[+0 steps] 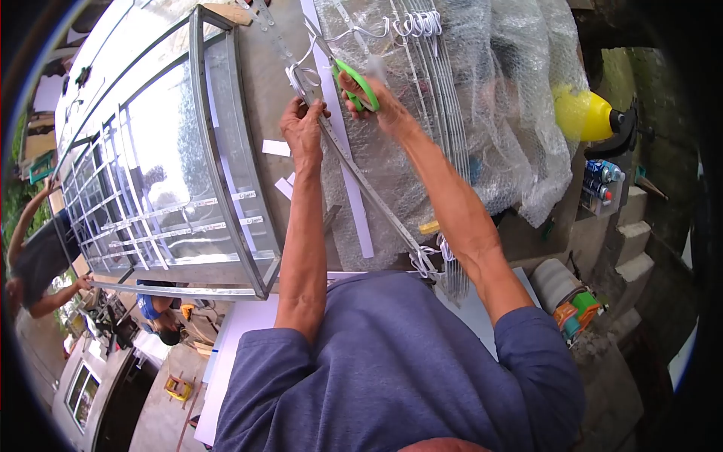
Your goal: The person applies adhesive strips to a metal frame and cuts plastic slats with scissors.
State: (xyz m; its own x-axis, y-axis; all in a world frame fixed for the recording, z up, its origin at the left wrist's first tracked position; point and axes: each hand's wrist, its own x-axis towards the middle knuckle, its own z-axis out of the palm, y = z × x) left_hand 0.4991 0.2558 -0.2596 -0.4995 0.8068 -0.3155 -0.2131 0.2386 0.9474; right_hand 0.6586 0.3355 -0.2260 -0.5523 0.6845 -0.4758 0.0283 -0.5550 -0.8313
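My left hand [304,134] is closed in a pinch on a long, narrow light strip [360,179] near its far end. The strip slants down towards my body, and white wires [423,260] are bunched at its near end. More white wire [303,74] loops just above my left fingertips. Green-handled scissors [370,93] are in my right hand [389,113], with their blades pointing up and left, close to the wires. Beneath the strip, a flat white bar [357,197] lies on the work surface.
A metal frame with a shiny panel [169,143] stands at left; a person [45,248] holds its far side. Another person [160,313] is lower left. Bubble wrap [512,113] and a bundle of strips [444,105] lie at right, near a yellow container [584,114] and spray cans [602,172].
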